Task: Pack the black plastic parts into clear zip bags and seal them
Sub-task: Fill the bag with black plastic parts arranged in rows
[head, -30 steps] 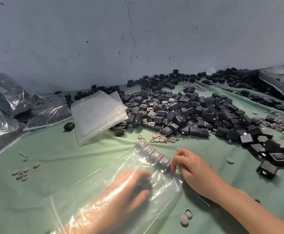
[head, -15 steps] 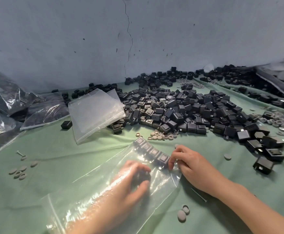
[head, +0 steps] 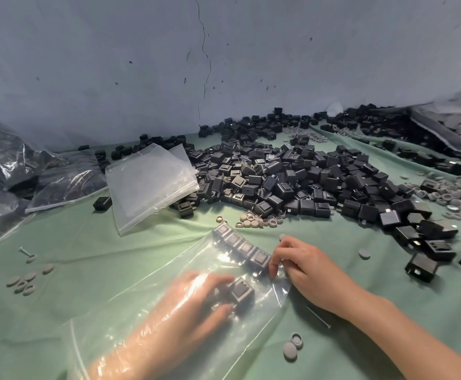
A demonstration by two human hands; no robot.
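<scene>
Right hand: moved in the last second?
No. The right hand still pinches the zip bag at the end of the row of parts, no nearer the grey disc.

text: none legible | labels: none (parts and bags unmarked)

Soft, even light covers the green cloth [head: 86, 242] with faint shadows; glare streaks the clear zip bag [head: 185, 267], and wide-angle distortion bends the edges.
</scene>
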